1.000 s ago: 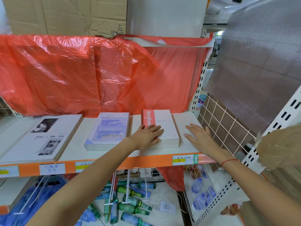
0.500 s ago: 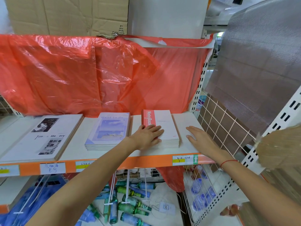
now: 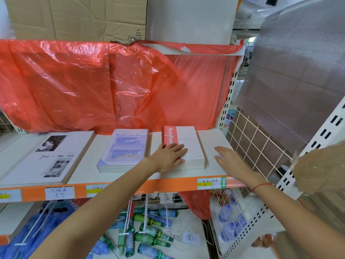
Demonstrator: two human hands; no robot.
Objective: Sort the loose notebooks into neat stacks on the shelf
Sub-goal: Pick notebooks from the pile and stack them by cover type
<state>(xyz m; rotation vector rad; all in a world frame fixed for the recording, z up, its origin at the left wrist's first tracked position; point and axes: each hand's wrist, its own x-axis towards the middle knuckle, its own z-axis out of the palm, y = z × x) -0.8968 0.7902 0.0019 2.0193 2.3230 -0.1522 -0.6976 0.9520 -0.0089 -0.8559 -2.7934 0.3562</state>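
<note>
As seen from the head view, the only one supplied, three piles of notebooks lie flat on the white shelf (image 3: 212,139), with a red plastic sheet (image 3: 112,86) hanging behind them. At the right is the red-spined "Notebook" stack (image 3: 188,144), its edges largely flush, though the lower near-left edges fan out slightly under the palm. In the middle sits the blue "Want to do" stack (image 3: 125,148), apart from its neighbours. At the left lies the larger "Time Memory" stack (image 3: 50,157).

The left hand (image 3: 169,156) rests flat on the near-left corner of the red-spined stack, fingers straight and loosely spread, pressing down and holding nothing. The right hand (image 3: 228,158) lies open on bare shelf just beside that stack's right edge, fingers extended, apart from the covers.

Judgement: these are thin, soft-cover books, light singly but of moderate weight as a pile. The glossy covers are likely to slide over one another, so a pile lifted by one edge would probably shear. The sound hold is both palms against opposite long edges, squaring them, or thumb on top with fingers beneath the near short edge. Covers and corners will crease if pinched hard.

Below the shelf, bottles (image 3: 149,234) lie in a wire basket.
</note>
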